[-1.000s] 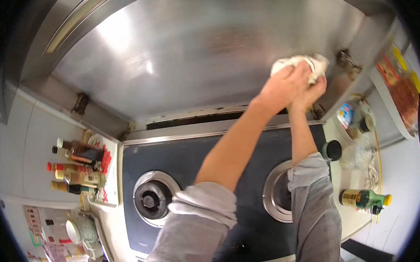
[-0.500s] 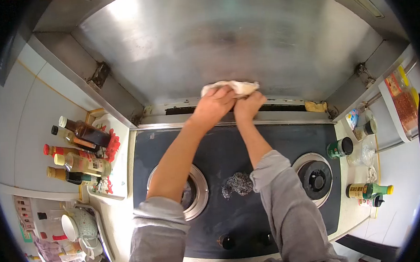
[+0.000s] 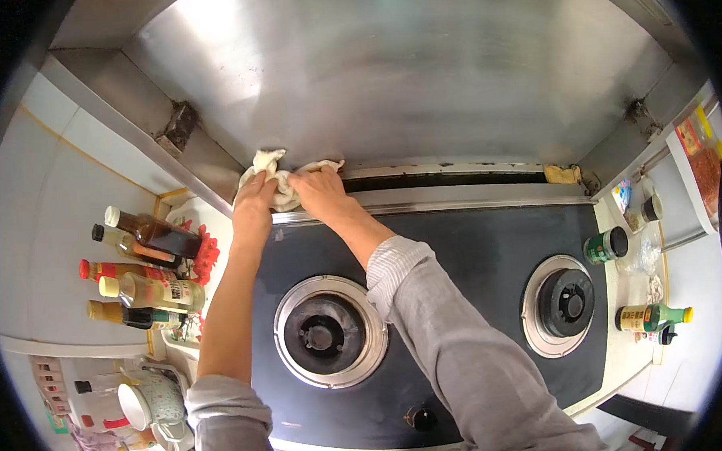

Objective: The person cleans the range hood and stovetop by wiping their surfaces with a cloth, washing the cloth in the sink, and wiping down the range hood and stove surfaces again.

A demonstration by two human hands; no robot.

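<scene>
A crumpled whitish cloth (image 3: 286,198) lies at the left end of the lower ledge of a large steel panel (image 3: 419,86). My left hand (image 3: 253,204) is closed on its left part, with a fold of cloth standing up above the fingers. Close beside it, my right hand (image 3: 321,193) presses the cloth's right part down with bent fingers. A dark slot (image 3: 448,180) runs along the ledge to the right of my hands. Below them is the black stove top (image 3: 467,245). The wire scrubber on it is hidden behind my right arm.
Two burners, left (image 3: 321,334) and right (image 3: 572,301), sit on the stove. Several sauce bottles (image 3: 156,233) stand left; a green jar (image 3: 606,245) and a green bottle (image 3: 655,317) stand right. A yellowish piece (image 3: 563,174) lies at the ledge's right end.
Both hands have moved left along the ledge with the cloth, from the middle to the left corner. The view has shifted slightly. The left burner is uncovered, and my right arm now hides the scrubber.
</scene>
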